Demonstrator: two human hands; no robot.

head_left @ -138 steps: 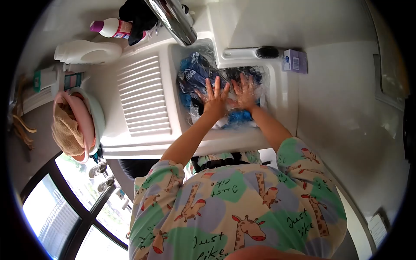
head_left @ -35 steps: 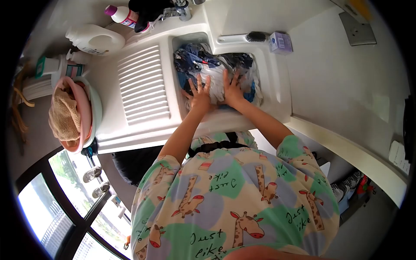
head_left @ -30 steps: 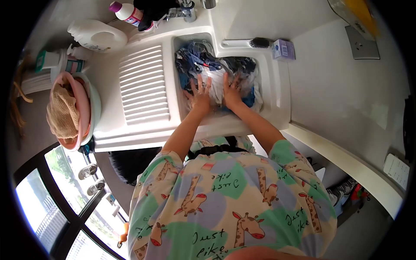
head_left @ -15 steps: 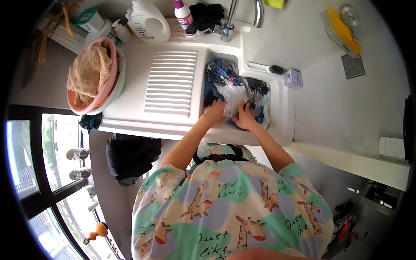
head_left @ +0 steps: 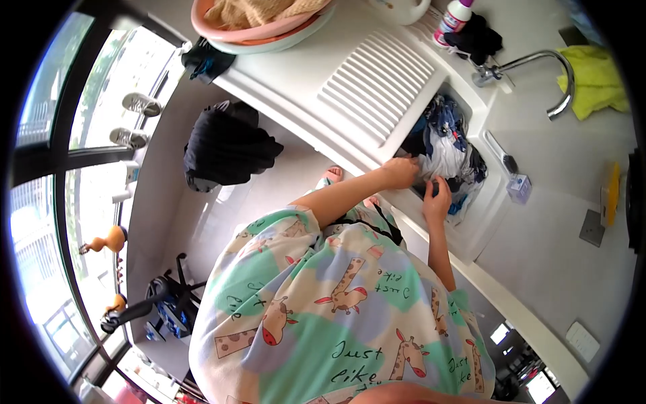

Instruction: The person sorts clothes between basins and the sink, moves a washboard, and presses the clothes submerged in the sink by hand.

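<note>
Dark, white and blue wet clothes (head_left: 445, 149) fill the basin of the white sink (head_left: 494, 202). At the basin's near left edge is my left hand (head_left: 402, 172), its fingers curled and closed by the clothes; what they pinch is too small to make out. My right hand (head_left: 437, 196) is at the near side of the clothes, its fingers bent over a dark piece of cloth (head_left: 431, 188). The ribbed washboard (head_left: 377, 87) lies left of the basin, and the chrome faucet (head_left: 570, 77) curves over the back right ledge.
Pink basin (head_left: 262, 32) with a tan towel stands at the upper left. Brush (head_left: 509, 163) and purple box (head_left: 519, 188) are right of the sink. A pink-labelled bottle (head_left: 452, 23), black cloth (head_left: 479, 39) and yellow-green cloth (head_left: 595, 81) lie behind. Dark clothes (head_left: 229, 145) are at left.
The view has turned left, so the sink now appears tilted at the upper right. My hands, earlier spread flat on the clothes, have drawn to the near edge with fingers curled.
</note>
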